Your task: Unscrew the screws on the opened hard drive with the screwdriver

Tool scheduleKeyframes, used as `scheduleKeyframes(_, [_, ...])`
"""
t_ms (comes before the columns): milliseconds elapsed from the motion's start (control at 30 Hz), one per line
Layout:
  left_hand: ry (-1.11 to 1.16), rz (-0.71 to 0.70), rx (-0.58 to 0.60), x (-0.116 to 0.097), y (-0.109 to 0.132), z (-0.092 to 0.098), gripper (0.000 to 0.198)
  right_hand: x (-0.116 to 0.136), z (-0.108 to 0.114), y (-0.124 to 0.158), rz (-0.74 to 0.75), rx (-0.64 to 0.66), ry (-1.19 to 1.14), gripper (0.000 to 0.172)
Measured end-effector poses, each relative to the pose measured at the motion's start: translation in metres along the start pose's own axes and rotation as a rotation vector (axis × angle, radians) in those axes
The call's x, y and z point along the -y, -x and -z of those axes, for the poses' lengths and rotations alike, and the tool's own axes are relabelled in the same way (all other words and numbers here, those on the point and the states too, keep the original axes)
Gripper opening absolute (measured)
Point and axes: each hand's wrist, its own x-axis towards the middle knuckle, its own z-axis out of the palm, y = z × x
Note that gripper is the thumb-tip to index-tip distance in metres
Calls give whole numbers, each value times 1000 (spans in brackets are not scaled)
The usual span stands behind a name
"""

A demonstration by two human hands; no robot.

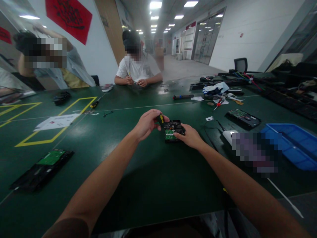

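The drive (174,131) lies flat on the green table (153,185), straight ahead of the person and between the two hands, its circuit board up and its long axis running roughly away from the body. The left hand (146,124) is at the drive's far left corner, closed around a yellow-and-black screwdriver (160,119) whose tip angles down onto that corner. The right hand (190,136) touches the drive's near right edge with its fingers laid on it; whether they pinch it cannot be told. Both hands are about equally near. Well right of the drive lie a second drive (243,118) and a blue tray (296,140); beyond it sits a co-worker (137,70).
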Motion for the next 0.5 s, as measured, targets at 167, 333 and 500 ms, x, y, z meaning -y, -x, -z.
scheduleKeyframes(167, [-15, 1, -14, -1, -1, 0, 17, 2, 1, 0, -10, -1, 7, 56])
scheduleKeyframes(333, [-64, -9, -20, -2, -3, 3, 21, 2, 1, 0, -12, 4, 5, 54])
scheduleKeyframes(500, [-88, -18, -13, -2, -4, 3, 25, 0, 0, -1, -18, -4, 16, 57])
